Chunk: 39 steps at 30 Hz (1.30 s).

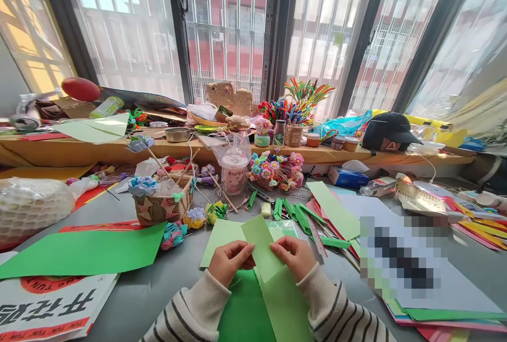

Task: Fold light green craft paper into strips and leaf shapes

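Observation:
Between my two hands is a light green strip of paper point(263, 244), raised above the table and slightly tilted. My left hand point(230, 260) pinches its left edge between thumb and fingers. On the opposite edge, my right hand point(293, 257) grips it the same way. Below my hands lie a darker green sheet point(241, 310) and another light green sheet point(283, 305). A further light green sheet point(217, 236) rests just beyond my left hand. Folded green paper strips point(299, 218) and a pink ruler point(317, 239) lie past my right hand.
A bright green sheet point(87, 249) covers a printed bag point(51, 305) at left. Beyond it stands a basket point(158, 207) with paper flowers. A lidded cup point(233, 170) and crocheted flowers point(275, 168) stand at the back. Stacked paper point(467, 284) and a tissue pack point(348, 176) are at right.

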Motion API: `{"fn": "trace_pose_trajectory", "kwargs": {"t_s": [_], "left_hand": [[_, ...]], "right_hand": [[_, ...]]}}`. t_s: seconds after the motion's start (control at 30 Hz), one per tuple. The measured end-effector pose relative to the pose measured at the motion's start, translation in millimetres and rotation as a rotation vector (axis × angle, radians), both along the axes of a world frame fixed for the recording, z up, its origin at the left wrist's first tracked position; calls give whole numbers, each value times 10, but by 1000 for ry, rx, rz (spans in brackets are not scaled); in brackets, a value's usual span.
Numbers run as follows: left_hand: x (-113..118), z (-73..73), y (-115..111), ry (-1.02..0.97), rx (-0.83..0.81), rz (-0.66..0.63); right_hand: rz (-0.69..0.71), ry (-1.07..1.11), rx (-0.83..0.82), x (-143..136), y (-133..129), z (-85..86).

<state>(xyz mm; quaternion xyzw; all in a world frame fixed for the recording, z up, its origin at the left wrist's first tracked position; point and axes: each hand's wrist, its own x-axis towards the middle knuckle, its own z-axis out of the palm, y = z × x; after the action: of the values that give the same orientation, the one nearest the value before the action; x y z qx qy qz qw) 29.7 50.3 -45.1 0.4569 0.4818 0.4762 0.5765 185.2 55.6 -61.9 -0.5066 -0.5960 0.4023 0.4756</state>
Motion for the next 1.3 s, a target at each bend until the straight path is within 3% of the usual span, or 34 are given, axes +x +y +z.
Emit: {"fn": "trace_pose_trajectory", "kwargs": {"t_s": [0.13, 0.3, 0.57, 0.8, 1.3], "left_hand": [[17, -47, 4, 46, 1, -59], [15, -69, 10, 79, -6, -48], [-3, -106, 40, 40, -21, -31], [5, -23, -6, 57, 45, -12], [-13, 81, -40, 11, 157, -150]], "right_hand": [[-30, -34, 45, -27, 13, -55], [-31, -43, 239, -30, -36, 18], [24, -15, 212, 16, -16, 20], [34, -181, 421, -20, -89, 106], [175, -219, 247, -107, -213, 190]]}}
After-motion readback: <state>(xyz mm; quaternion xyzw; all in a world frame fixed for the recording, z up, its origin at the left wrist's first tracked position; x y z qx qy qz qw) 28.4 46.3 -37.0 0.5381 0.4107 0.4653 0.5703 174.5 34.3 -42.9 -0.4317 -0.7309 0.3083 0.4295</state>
